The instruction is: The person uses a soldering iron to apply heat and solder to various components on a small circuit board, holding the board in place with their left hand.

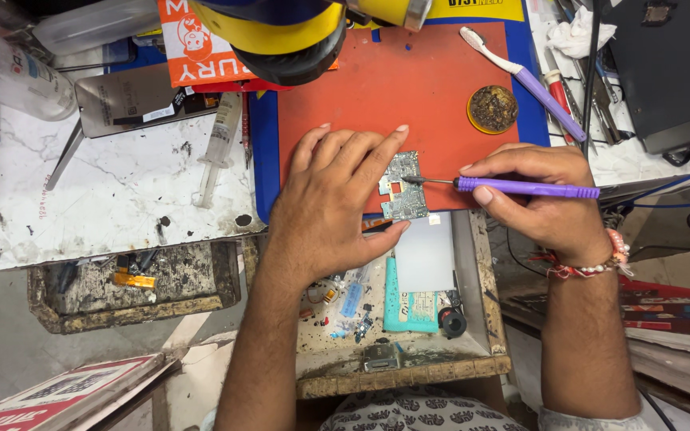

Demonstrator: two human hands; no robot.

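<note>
A small green circuit board (403, 185) lies at the front edge of an orange work mat (409, 88). My left hand (331, 199) rests flat on the mat, its fingertips pressing the board's left side. In my right hand (543, 198) is a purple-handled tool (525, 188), held like a pen. Its thin metal tip touches the board's right edge.
A yellow and black microscope head (289, 36) hangs over the mat's far edge. On the mat lie a toothbrush (521, 76) and a round tin of brass wool (493, 108). A syringe (217, 148) lies on the marble slab at left. An open wooden drawer (409, 367) with small parts sits below the board.
</note>
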